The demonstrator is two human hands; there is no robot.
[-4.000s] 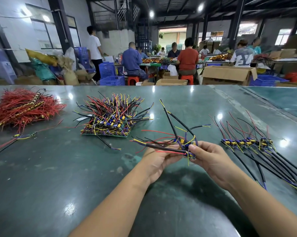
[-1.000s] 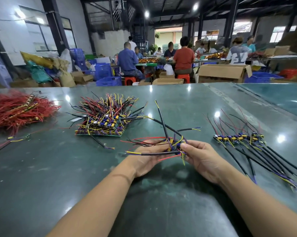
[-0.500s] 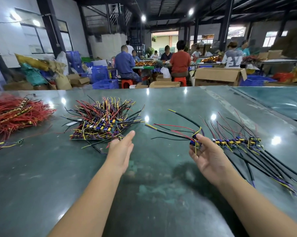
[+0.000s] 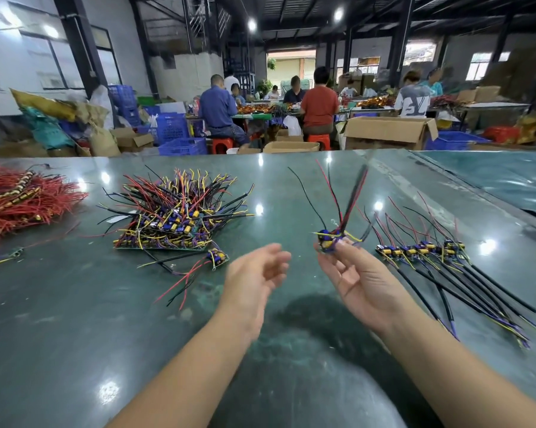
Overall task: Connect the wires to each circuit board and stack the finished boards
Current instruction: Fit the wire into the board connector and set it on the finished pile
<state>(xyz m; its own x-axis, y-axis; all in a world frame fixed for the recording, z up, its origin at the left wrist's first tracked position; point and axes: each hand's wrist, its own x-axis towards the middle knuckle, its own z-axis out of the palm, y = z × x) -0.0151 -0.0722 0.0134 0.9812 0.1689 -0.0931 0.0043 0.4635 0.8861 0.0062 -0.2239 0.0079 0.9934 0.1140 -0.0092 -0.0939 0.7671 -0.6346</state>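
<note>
At a green work surface (image 4: 75, 319), the right hand (image 4: 362, 282) pinches a small wired board (image 4: 330, 239) at its fingertips (image 4: 342, 244), the leads fanning upward, blurred, and seemingly mid-swing. The left hand (image 4: 254, 279) hovers beside it, fingers loose and holding nothing. A row of finished boards (image 4: 421, 250) lies just right of the held one, their black leads (image 4: 476, 291) trailing toward the near edge. The light pinch looks risky: the whipping leads could catch the row and drag its boards out of line, or the board could slip from the fingertips. To the left sits a heap of boards (image 4: 171, 217), with one loose board (image 4: 218, 257) at its near corner, its red and black wires spread toward the left hand, where they could snag a reach. A red wire pile (image 4: 22, 199) lies at far left. Other workers (image 4: 319, 103) sit at tables behind
</note>
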